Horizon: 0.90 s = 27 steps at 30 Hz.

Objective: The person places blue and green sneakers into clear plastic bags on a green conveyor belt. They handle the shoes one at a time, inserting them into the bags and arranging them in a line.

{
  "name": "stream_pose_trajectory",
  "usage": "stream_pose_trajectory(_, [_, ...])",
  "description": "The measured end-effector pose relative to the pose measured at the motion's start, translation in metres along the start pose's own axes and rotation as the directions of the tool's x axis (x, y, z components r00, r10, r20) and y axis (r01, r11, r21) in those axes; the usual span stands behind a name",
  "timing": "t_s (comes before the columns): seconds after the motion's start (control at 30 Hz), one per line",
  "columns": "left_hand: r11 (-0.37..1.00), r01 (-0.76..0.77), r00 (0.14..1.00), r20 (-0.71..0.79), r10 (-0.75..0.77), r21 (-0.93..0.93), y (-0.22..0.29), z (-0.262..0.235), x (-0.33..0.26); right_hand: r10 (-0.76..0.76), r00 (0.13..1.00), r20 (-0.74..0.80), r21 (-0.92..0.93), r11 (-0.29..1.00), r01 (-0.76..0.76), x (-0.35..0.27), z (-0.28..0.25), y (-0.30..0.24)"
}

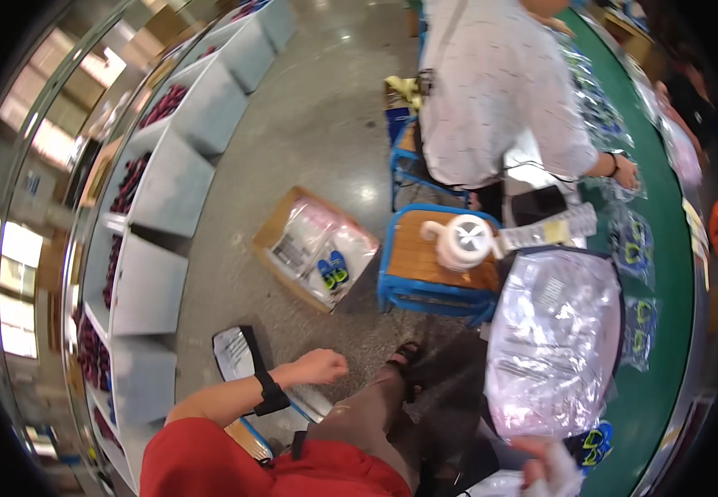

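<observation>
My left hand (322,366) hangs over the floor with its fingers curled in and nothing showing in them; a black band is round that wrist. My right hand (545,465) is blurred at the lower edge, just below a pile of clear plastic bags (551,340) in a dark-rimmed container. Something pale and shiny shows by its fingers, too smeared to name. Close beside it, a blue and neon-green pair of small shoes (595,446) lies at the edge of the green conveyor belt (665,398). Bagged pairs (640,327) lie farther up the belt.
A blue-framed stool (409,248) holds a white and pink jug (464,240). Left of it stands an open carton (297,286) with bags and a shoe pair. White bins (148,286) line the left. A co-worker (491,91) in a pale top reaches over the belt ahead.
</observation>
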<state>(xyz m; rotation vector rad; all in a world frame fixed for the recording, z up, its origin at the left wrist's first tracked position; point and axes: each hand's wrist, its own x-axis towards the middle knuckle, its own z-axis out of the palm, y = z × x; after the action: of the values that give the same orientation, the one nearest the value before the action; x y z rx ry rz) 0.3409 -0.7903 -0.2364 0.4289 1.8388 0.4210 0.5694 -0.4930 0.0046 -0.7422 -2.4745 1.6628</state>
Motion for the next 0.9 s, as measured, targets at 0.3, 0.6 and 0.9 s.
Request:
stream_pose_trajectory(0.3, [0.876,0.414,0.735,-0.476,-0.482,-0.249,-0.311,0.059,-0.082,0.037,0.839,0.544,-0.095,0.995,0.018,0.068,0.227,0.046])
stream_pose_trajectory(0.6, [0.759,0.615,0.55,-0.573,-0.608,-0.214,-0.6,0.074,-0.069,0.215,0.643,0.735,-0.314,0.948,0.041,0.094,0.461,0.106])
stream_pose_trajectory(0.9, [0.839,0.541,0.672,-0.566,-0.477,-0.064,-0.835,0.152,0.08,0.696,0.212,0.686,-0.66,0.718,-0.22,0.088,0.693,0.22])
